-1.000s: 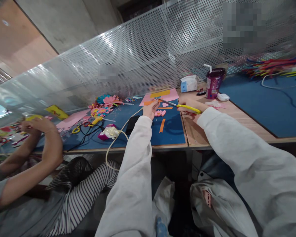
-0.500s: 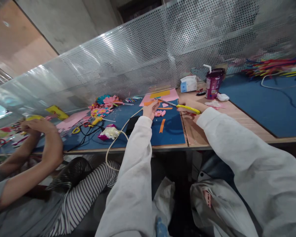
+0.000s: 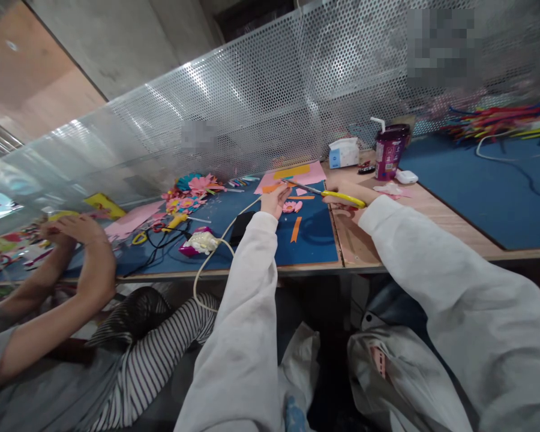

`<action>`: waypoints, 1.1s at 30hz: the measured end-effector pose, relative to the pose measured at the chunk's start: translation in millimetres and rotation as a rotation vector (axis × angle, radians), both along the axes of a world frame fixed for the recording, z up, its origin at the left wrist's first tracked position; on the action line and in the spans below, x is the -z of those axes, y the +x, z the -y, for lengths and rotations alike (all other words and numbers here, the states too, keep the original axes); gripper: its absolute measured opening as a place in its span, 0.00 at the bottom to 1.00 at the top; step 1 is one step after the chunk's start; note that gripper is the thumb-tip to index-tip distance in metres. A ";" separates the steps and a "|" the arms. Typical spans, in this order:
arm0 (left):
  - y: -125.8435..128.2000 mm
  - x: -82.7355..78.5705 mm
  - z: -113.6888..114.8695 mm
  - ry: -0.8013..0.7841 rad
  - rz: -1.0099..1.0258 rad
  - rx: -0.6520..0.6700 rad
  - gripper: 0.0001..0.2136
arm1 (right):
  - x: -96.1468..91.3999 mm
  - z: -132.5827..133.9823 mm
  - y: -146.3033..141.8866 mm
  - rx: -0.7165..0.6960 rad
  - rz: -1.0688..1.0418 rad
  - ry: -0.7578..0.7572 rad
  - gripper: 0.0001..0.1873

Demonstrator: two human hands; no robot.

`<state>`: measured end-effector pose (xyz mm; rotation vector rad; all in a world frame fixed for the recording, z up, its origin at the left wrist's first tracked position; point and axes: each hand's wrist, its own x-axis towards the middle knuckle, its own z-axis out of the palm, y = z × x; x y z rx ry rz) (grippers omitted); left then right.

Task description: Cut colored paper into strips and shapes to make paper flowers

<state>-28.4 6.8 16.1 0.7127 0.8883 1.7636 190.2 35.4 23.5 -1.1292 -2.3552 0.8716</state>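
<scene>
My right hand (image 3: 348,193) is closed round the yellow handles of a pair of scissors (image 3: 342,197), whose blades point left toward my other hand. Between the fingers of my left hand (image 3: 276,200) is a piece of orange paper (image 3: 273,188), and the blade tips are at it. Whether the blades touch the paper is too small to tell. Just below lie pink paper petals (image 3: 291,207) and a cut orange strip (image 3: 296,230). Another orange strip (image 3: 302,197) lies beneath the blades. Behind my hands is a pink sheet (image 3: 315,173) with a yellow piece (image 3: 292,172) on it.
A purple cup with a straw (image 3: 388,157), a tissue pack (image 3: 344,153) and a white case (image 3: 406,177) stand at the back right. Paper flowers (image 3: 202,183), a yellow glue gun (image 3: 176,221) and a cable (image 3: 197,279) lie left. A co-worker's arms (image 3: 92,258) rest at the far left.
My hands, the scissors and the orange paper look almost unmoved. At the far left, the co-worker's hands have shifted slightly.
</scene>
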 end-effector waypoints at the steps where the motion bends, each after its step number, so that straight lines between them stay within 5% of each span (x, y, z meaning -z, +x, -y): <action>1: -0.2 0.0 -0.2 0.005 0.006 0.003 0.06 | 0.4 -0.3 0.2 0.001 -0.003 -0.019 0.13; 12: -2.0 -2.4 1.0 0.008 0.099 0.027 0.08 | -3.6 5.5 -0.3 0.083 0.026 0.004 0.13; 20: -1.7 -5.1 3.7 0.002 0.087 0.010 0.12 | 5.0 -0.9 1.2 0.165 -0.162 -0.118 0.15; 27: 0.1 -4.0 6.4 -0.021 -0.058 0.046 0.14 | 18.8 -9.7 -5.4 0.350 0.206 0.321 0.18; 33: 2.6 1.4 5.3 0.006 -0.201 0.110 0.15 | 30.7 4.3 -17.3 0.341 0.394 0.311 0.23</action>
